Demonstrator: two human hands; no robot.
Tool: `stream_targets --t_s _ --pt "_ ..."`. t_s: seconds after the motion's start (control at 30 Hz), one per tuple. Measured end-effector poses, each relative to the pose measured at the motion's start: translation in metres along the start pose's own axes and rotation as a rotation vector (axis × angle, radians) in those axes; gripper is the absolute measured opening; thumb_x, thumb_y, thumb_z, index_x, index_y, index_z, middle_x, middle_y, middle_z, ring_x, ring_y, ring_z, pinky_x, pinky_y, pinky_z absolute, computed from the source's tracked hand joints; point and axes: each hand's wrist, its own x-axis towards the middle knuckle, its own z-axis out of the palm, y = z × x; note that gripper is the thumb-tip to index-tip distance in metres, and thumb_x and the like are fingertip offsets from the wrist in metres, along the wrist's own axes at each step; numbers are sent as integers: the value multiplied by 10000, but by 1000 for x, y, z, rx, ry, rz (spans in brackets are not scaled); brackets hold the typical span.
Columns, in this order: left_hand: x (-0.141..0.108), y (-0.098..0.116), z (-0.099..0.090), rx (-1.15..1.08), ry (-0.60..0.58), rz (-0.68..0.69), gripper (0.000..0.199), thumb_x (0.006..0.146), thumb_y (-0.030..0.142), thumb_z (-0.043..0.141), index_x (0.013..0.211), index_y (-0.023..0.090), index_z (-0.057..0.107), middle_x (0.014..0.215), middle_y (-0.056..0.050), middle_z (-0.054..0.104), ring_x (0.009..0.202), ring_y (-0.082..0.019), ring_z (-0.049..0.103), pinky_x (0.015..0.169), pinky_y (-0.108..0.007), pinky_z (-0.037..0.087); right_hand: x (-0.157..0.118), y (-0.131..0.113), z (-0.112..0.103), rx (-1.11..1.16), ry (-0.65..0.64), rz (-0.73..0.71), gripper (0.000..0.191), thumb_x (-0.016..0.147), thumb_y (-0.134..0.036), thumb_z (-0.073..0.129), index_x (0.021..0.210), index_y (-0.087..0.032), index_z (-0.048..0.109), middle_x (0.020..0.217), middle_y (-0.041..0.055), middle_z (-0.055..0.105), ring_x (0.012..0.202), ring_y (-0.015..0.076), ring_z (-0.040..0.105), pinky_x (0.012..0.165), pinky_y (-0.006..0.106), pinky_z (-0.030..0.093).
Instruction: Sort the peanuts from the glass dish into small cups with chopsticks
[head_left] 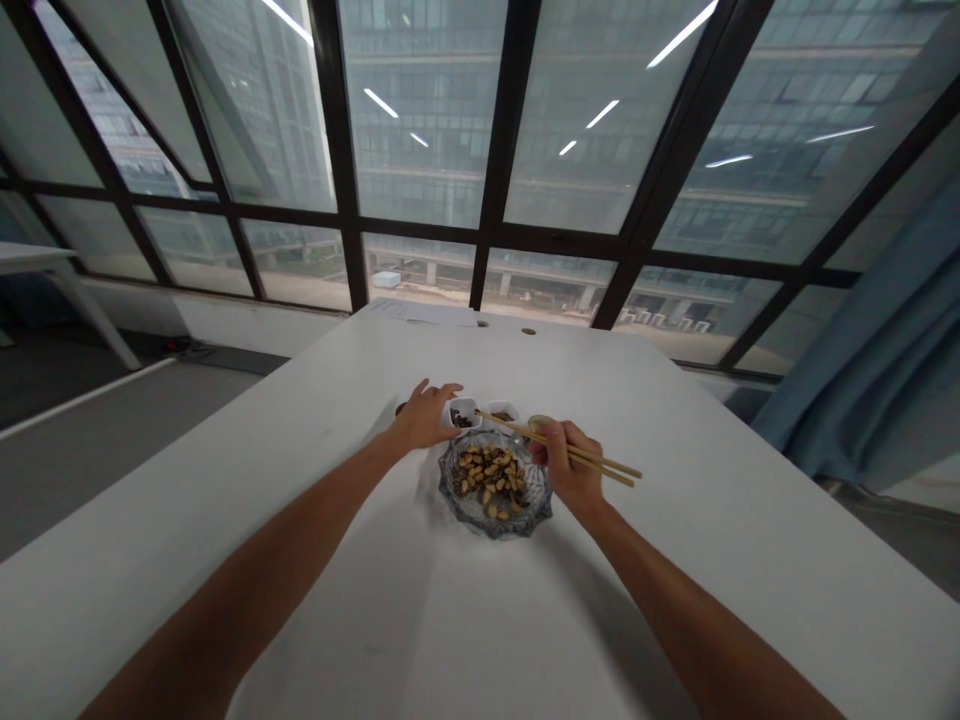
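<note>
Left hand [426, 418] is cupping the left side of a small white dish [471, 405], fingers spread, one extending past the far side, thumb sitting near the near side. Can't tell if it's pinching or just steadying.

Dish is sitting on the table [367, 600], just beyond the glass bowl [538, 490], and is holding dark bits. It's looking light, stiff and easy to skid; I'd be taking it by opposite rims.

Second white dish [513, 408] is sitting just right of it, nobody gripping it.

Bowl is lying nearest the person, holding yellow-brown pieces [487, 465]. Glass is reading heavy, rigid, chip-prone; two-sided hold under the scalloped rim would be suiting it.

Chopsticks [517, 429] are pointing left, tips lying by the first dish; contact isn't showing. Thin, light, stiff, maybe rolling; upper half is the place for holding.

Right hand [574, 465] is closing its fingers around them, no palm gap showing.
</note>
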Motion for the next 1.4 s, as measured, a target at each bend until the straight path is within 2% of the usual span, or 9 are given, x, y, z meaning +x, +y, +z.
stream_targets --t_s 0.13,0.27,0.4,0.6,0.8,1.03,1.2,1.3,1.4 --pt "-6 0 -2 18 33 21 696 740 438 727 1347 253 439 1284 -55 660 1247 -255 573 1222 -489 168 12 -3 17 -259 -156 -228 503 967 -553 437 623 -223 599 574 29 639 545 151 597 584 265 478" --pt "-7 -2 -1 29 42 -9 678 747 466 716 1338 265 453 1309 -50 646 1243 -256 576 1216 -493 182 19 -7 24 -336 -278 -290 479 961 -543 456 660 -220 641 595 23 651 546 149 583 586 265 453" --pt "-4 -5 0 41 20 -42 669 755 473 702 1335 250 453 1310 -61 648 1242 -262 579 1207 -504 187 15 -8 11 -291 -200 -200 497 968 -542 452 648 -206 629 582 32 631 546 155 588 546 265 448" --pt "2 -9 3 62 16 -91 565 804 518 638 1290 271 487 1221 -62 699 1210 -267 600 1184 -533 199 9 -24 -29 -103 -133 41 551 927 -637 482 678 -178 657 550 35 642 437 135 559 416 238 440" --pt "-15 -11 -1 71 133 -93 541 827 523 629 1283 248 530 1275 -99 659 1229 -303 569 1178 -539 241 5 -46 -57 -132 -281 157 602 860 -694 537 572 -175 634 416 15 567 333 104 474 316 202 340" --pt "-57 -31 11 -64 353 -223 573 842 519 608 1314 216 494 1429 -141 524 1347 -300 463 1136 -470 377 -3 -46 -38 -19 -509 202 490 870 -600 598 602 -190 635 470 14 616 363 116 543 337 201 405" --pt "-62 -43 28 -257 341 -382 692 828 564 606 1368 172 421 1339 -169 584 1248 -298 561 1069 -481 445 -5 -34 -24 -105 -410 93 400 878 -517 633 631 -205 679 558 21 654 467 137 609 414 220 474" --pt "-61 -45 33 -322 323 -389 711 827 592 595 1374 174 416 1256 -152 631 1164 -280 615 1029 -466 477 -2 -36 -32 -90 -324 112 372 844 -507 681 635 -199 684 549 19 657 463 139 602 414 224 474" --pt "-62 -44 32 -346 329 -379 713 820 595 603 1376 190 417 1227 -133 644 1136 -274 629 1026 -467 479 3 -49 -45 -32 -335 174 411 808 -530 708 591 -186 653 511 19 649 407 123 571 379 214 455"
